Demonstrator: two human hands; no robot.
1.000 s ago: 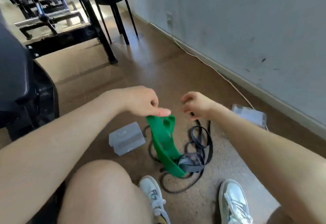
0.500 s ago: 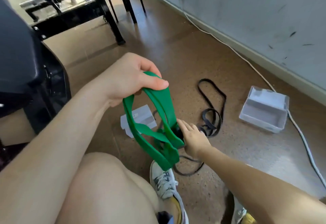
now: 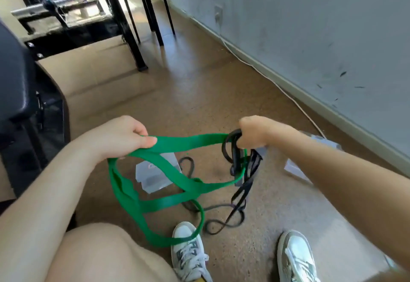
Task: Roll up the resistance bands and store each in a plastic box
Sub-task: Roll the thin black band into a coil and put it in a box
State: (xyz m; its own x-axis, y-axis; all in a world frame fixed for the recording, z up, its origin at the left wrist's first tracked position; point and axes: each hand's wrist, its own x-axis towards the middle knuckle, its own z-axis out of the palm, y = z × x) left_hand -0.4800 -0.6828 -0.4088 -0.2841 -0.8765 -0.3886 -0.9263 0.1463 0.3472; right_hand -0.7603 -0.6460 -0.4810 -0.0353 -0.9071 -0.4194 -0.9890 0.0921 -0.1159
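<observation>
Above the floor [image 3: 199, 95], out from the wall's edge, our left hand [image 3: 124, 136] pinches the green band [image 3: 190, 141] under a curled thumb. Our right hand [image 3: 255, 134] is curled round its far end together with the black band [image 3: 235, 157]. The two look tangled, so we should slip the black one free first. Then we flatten the green and roll it tight for the plastic box [image 3: 150, 180] lying beneath its loops.

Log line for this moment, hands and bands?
left hand: grips green band | right hand: grips black band | both unrolled | plastic box: on floor
</observation>
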